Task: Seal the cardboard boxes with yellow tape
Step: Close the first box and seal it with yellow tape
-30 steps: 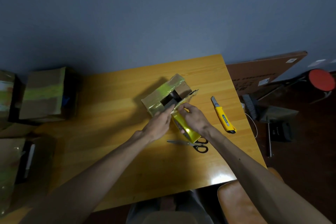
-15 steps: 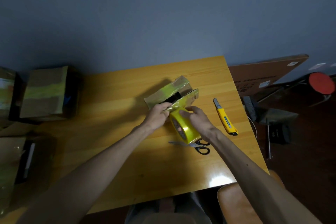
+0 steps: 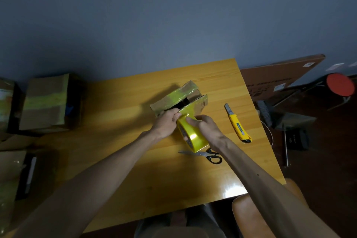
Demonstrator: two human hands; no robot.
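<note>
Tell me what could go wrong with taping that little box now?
1. The cardboard box has a dark gap between its flaps, so tape from the tape roll in the right hand might stick down crooked.
2. The scissors lie close by that wrist and could get bumped.

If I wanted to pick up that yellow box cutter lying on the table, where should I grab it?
Probably take the yellow plastic utility knife by the middle of its handle, from above, fingers across its narrow width: it lies flat, with the blade end pointing away from you.
</note>
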